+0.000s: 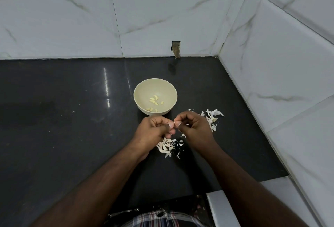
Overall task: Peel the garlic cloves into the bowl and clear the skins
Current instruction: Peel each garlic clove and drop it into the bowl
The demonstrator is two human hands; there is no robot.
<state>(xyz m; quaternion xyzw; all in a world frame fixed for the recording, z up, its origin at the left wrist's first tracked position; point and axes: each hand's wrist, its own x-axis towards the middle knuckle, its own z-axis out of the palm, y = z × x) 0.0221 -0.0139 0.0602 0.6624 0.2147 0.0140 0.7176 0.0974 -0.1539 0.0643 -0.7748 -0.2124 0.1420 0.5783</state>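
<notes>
A cream bowl [144,89] stands on the black counter [72,118] and holds several peeled garlic cloves [154,101]. Just in front of the bowl, my left hand [153,132] and my right hand [194,129] meet above the counter. Between their fingertips they pinch one small garlic clove [175,122], mostly hidden by the fingers. A pile of unpeeled cloves and skins [166,146] lies under my left hand. More papery skins [212,118] are scattered right of my right hand.
White marble-look tiled walls [271,64] close the counter at the back and right. A small cut-out [175,46] sits in the back wall above the counter. The counter's front edge [235,185] steps back at lower right beside a white ledge.
</notes>
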